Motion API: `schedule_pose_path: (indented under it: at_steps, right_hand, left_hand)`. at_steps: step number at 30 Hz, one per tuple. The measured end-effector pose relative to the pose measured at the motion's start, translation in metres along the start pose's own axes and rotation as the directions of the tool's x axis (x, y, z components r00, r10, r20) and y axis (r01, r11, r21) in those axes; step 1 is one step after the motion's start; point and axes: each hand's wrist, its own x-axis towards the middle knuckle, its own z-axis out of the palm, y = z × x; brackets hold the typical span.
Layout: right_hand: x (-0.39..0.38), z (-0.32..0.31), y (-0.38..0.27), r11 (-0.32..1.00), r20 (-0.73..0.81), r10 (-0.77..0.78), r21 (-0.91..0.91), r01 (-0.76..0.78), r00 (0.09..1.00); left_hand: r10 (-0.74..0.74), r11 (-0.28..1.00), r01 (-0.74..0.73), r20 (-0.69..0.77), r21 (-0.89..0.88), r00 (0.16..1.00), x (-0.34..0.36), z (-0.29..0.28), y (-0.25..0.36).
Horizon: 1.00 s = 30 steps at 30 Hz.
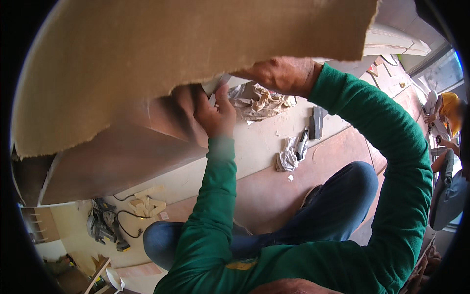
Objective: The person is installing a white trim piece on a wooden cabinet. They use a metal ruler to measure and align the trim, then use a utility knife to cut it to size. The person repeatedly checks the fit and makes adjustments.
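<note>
A large brown sheet [196, 44] with a ragged lower edge hangs across the top, close to me, and covers part of what my hands work at. My left hand [217, 113] has its thumb raised and its fingers curled at the corner of a brown panel [132, 147]. A small pale flat piece [211, 87] shows by that thumb; its kind is unclear. From the right, my right hand [284, 76] reaches in with bent fingers, its fingertips near the pale piece. The sheet's edge partly hides those fingers and whatever they grip.
Crumpled brown paper [262, 103] lies beyond my hands. Nearer are a dark rectangular block [317, 122], a black-handled tool [302, 143] and a crumpled wrapper [288, 159]. A corded power tool [105, 223] rests at lower left. Another person [443, 115] is at far right.
</note>
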Motion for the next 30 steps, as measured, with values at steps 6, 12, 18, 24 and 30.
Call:
schedule_pose_path:
  at_steps: [6, 12, 18, 24, 30]
  right_hand:
    - [-0.006, 0.027, 0.001, 0.997, -0.190, 0.036, 0.076, -0.021, 0.981]
    - [-0.022, 0.001, 0.008, 0.995, 0.032, 0.036, 0.088, -0.038, 0.999]
    - [-0.024, -0.005, 0.005, 0.985, 0.080, 0.133, 0.101, -0.140, 0.988]
    - [-0.031, -0.016, -0.009, 0.937, -0.087, 0.328, 0.157, -0.313, 0.941]
    - [-0.012, -0.002, -0.010, 0.886, -0.117, 0.450, 0.186, -0.425, 0.885]
  left_hand:
    - [0.106, 0.992, -0.109, 0.041, 0.069, 0.993, 0.001, -0.011, -0.009]
    - [0.094, 0.979, -0.112, 0.107, 0.170, 0.990, 0.013, -0.017, 0.021]
    - [0.028, 0.978, -0.062, 0.169, 0.200, 0.985, 0.022, -0.023, 0.039]
    - [0.018, 0.986, -0.049, 0.192, 0.157, 0.981, 0.028, -0.026, 0.048]
    - [0.031, 0.999, -0.033, 0.115, 0.012, 0.993, 0.032, -0.009, 0.041]
